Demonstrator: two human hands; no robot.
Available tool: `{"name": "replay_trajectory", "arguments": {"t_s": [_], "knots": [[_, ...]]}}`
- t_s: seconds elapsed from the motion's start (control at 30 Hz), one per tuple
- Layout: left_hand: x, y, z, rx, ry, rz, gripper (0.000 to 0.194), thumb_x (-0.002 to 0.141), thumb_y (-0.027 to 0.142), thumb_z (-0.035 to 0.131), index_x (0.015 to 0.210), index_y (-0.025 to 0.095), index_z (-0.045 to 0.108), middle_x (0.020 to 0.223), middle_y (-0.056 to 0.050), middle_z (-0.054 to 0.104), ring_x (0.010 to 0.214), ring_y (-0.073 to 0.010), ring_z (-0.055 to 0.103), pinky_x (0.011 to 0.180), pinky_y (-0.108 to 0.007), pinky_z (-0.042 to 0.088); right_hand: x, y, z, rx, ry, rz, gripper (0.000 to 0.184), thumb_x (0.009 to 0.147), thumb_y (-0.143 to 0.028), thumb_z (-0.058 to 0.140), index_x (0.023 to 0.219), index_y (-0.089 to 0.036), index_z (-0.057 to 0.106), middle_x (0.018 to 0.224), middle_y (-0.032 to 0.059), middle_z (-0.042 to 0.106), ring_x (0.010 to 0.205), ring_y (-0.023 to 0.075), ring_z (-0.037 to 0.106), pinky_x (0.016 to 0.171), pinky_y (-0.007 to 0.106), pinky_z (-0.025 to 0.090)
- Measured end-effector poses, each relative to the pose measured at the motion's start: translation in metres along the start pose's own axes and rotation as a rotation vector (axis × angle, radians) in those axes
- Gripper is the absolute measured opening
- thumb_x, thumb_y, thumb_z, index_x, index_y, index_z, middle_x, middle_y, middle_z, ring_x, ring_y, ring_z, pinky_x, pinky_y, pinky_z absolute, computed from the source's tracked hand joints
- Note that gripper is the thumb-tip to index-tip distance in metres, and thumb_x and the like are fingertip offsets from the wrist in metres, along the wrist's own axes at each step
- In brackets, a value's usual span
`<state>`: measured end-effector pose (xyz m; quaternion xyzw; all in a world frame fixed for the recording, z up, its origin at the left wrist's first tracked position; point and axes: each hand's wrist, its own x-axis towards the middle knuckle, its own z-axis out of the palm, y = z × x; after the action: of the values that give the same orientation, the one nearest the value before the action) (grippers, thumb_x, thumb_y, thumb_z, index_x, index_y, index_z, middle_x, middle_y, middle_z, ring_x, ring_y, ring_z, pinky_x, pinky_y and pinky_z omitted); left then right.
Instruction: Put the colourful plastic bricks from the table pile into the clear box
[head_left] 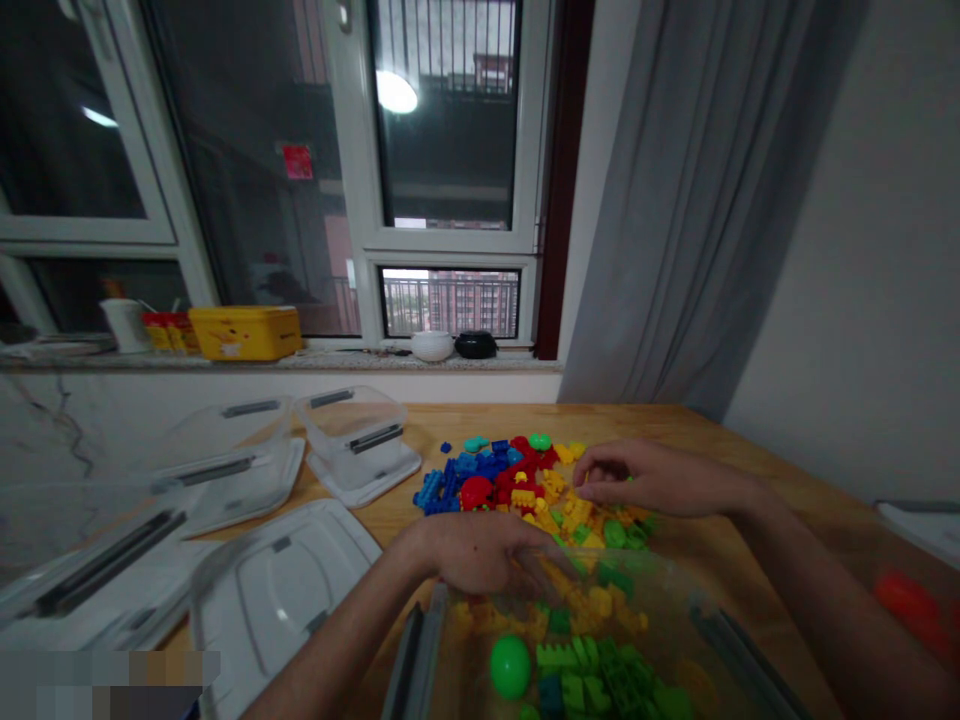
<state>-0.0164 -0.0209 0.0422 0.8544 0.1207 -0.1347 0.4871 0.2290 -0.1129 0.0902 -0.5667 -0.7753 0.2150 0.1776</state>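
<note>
A heap of small plastic building blocks [517,485], blue, red, yellow and green, lies on the wooden table [720,440]. My right hand [645,478] rests on the right side of the heap, fingertips pinched together on a small block that I cannot make out. My left hand [480,550] lies palm down at the far rim of a clear plastic bin [720,640] just in front of me; whether it holds anything is hidden. Inside the bin are yellow and green blocks and a green ball [511,665].
Several clear empty bins [352,430] and white lids [285,585] stand at the left of the table. On the window sill sit a yellow box [245,332], a white bowl [432,345] and a black bowl [475,344]. A grey curtain [697,200] hangs at the right.
</note>
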Motion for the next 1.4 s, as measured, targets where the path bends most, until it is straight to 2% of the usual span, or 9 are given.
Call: {"name": "replay_trajectory", "arguments": {"t_s": [0.13, 0.23, 0.4, 0.53, 0.6, 0.8, 1.0, 1.23, 1.4], "knots": [[0.000, -0.002, 0.000, 0.002, -0.007, 0.016, 0.049, 0.096, 0.010, 0.057, 0.143, 0.024, 0.056, 0.127, -0.011, 0.069, 0.115, -0.0300, 0.068, 0.084, -0.032, 0.059, 0.021, 0.036, 0.011, -0.040, -0.053, 0.063, 0.038, 0.093, -0.050, 0.062, 0.103, -0.015, 0.075, 0.074, -0.0005, 0.061, 0.067, 0.0141, 0.052, 0.058, 0.025, 0.038], [0.001, -0.005, -0.001, 0.010, -0.010, 0.048, 0.047, 0.096, 0.011, 0.059, 0.141, 0.026, 0.058, 0.127, -0.010, 0.069, 0.118, -0.0305, 0.066, 0.089, -0.036, 0.058, 0.033, 0.051, 0.024, -0.077, -0.102, 0.111, 0.033, 0.088, -0.044, 0.067, 0.098, -0.013, 0.076, 0.070, -0.0015, 0.059, 0.062, 0.0126, 0.049, 0.053, 0.024, 0.034], [0.001, -0.007, -0.001, -0.004, -0.023, 0.048, 0.047, 0.096, 0.011, 0.059, 0.141, 0.024, 0.056, 0.129, -0.013, 0.067, 0.121, -0.0325, 0.064, 0.093, -0.043, 0.059, 0.045, 0.058, 0.044, -0.126, -0.206, 0.147, 0.027, 0.079, -0.038, 0.073, 0.089, -0.014, 0.079, 0.073, -0.0002, 0.067, 0.065, 0.0132, 0.053, 0.054, 0.023, 0.035], [0.001, -0.003, 0.000, -0.026, -0.020, 0.019, 0.051, 0.094, 0.007, 0.058, 0.141, 0.027, 0.058, 0.130, -0.010, 0.067, 0.124, -0.0329, 0.062, 0.106, -0.052, 0.052, 0.050, 0.058, 0.052, -0.146, -0.256, 0.153, 0.025, 0.077, -0.032, 0.070, 0.091, -0.015, 0.081, 0.081, 0.0011, 0.075, 0.070, 0.0140, 0.059, 0.059, 0.022, 0.039], [0.000, -0.001, 0.001, -0.032, -0.009, -0.001, 0.054, 0.094, 0.006, 0.059, 0.142, 0.028, 0.057, 0.129, -0.010, 0.067, 0.122, -0.0344, 0.063, 0.103, -0.054, 0.054, 0.051, 0.057, 0.055, -0.157, -0.267, 0.161, 0.027, 0.077, -0.032, 0.069, 0.093, -0.014, 0.081, 0.084, 0.0020, 0.076, 0.071, 0.0146, 0.060, 0.059, 0.022, 0.040], [0.000, 0.001, 0.002, -0.045, -0.001, 0.004, 0.056, 0.094, 0.002, 0.058, 0.143, 0.028, 0.056, 0.127, -0.011, 0.068, 0.123, -0.0316, 0.063, 0.106, -0.052, 0.052, 0.053, 0.053, 0.059, -0.183, -0.314, 0.202, 0.031, 0.078, -0.028, 0.064, 0.096, -0.012, 0.083, 0.081, 0.0027, 0.076, 0.067, 0.0139, 0.058, 0.057, 0.021, 0.039], [-0.002, 0.001, 0.001, -0.014, 0.008, -0.008, 0.059, 0.092, 0.005, 0.060, 0.145, 0.032, 0.055, 0.126, -0.008, 0.069, 0.118, -0.0309, 0.066, 0.096, -0.045, 0.059, 0.052, 0.048, 0.059, -0.203, -0.318, 0.235, 0.032, 0.075, -0.026, 0.064, 0.098, -0.013, 0.083, 0.080, 0.0017, 0.076, 0.066, 0.0131, 0.058, 0.055, 0.021, 0.039], [0.000, -0.001, 0.000, -0.004, 0.004, 0.012, 0.056, 0.093, 0.008, 0.059, 0.144, 0.031, 0.055, 0.126, -0.008, 0.069, 0.119, -0.0306, 0.065, 0.094, -0.042, 0.059, 0.054, 0.046, 0.061, -0.244, -0.311, 0.238, 0.036, 0.071, -0.028, 0.068, 0.101, -0.016, 0.083, 0.082, 0.0021, 0.076, 0.068, 0.0148, 0.060, 0.055, 0.021, 0.038], [0.000, -0.002, 0.000, 0.003, -0.006, 0.008, 0.058, 0.092, 0.008, 0.061, 0.146, 0.030, 0.053, 0.126, -0.009, 0.070, 0.118, -0.0293, 0.066, 0.078, -0.028, 0.058, 0.055, 0.047, 0.063, -0.272, -0.287, 0.218, 0.041, 0.069, -0.031, 0.072, 0.107, -0.018, 0.082, 0.084, 0.0021, 0.075, 0.070, 0.0158, 0.058, 0.056, 0.023, 0.037]]}}
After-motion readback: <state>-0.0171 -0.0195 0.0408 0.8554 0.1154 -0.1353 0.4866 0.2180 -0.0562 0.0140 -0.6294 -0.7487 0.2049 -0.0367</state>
